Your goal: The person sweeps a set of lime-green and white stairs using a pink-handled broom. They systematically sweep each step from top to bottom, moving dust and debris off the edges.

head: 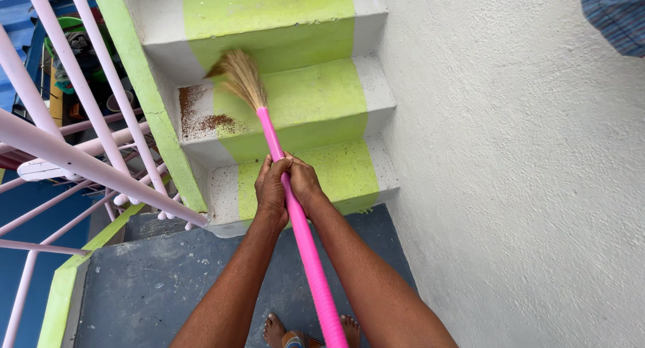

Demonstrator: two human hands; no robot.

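Observation:
Both my hands grip the pink handle of a broom. My left hand wraps the handle from the left, my right hand from the right, side by side. The straw broom head rests on the middle step of a grey stair with a lime green stripe. A patch of reddish-brown dirt lies on that step, just left of the bristles. More specks are scattered on the lowest step.
A white rough wall runs along the right. A pink metal railing stands at the left, with a drop behind it. I stand on a dark grey landing; my foot in a sandal shows at the bottom.

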